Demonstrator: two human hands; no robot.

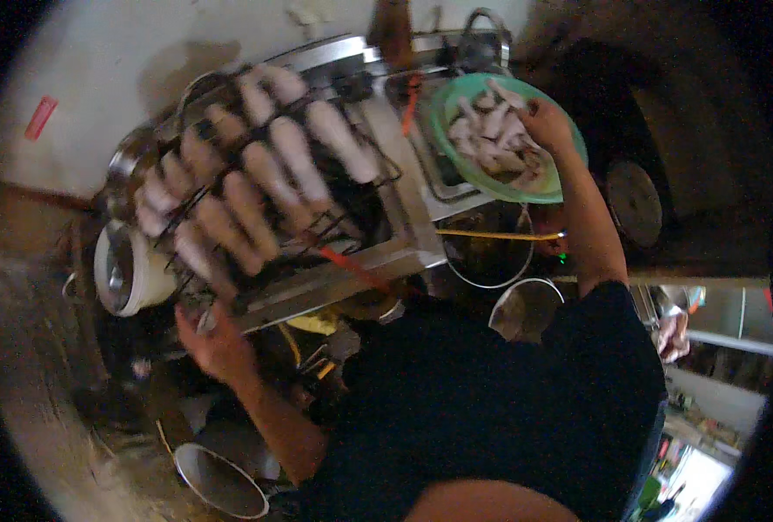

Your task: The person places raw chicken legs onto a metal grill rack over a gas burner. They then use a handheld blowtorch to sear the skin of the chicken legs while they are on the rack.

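Rows of pale, elongated food pieces (295, 156), blurred, lie across a dark wire rack (334, 225) over a metal stove (419, 241). At the rack's lower left corner is my left hand (220, 342), its fingers around or against something grey; blur hides whether it grips. My right hand (546, 124) reaches over the rim of a green plastic basin (510, 192). Its fingertips close on one pale piece (507, 96) at the top of a heap of similar irregular pieces (491, 137), which look like raw meat or poultry parts.
A white bucket (151, 277) stands left of the rack, beside a shiny metal pot (128, 163). Below the basin is a yellow hose (491, 235). A round-rimmed container (220, 479) sits low at the left. A dark kettle-like vessel (484, 46) stands behind the basin.
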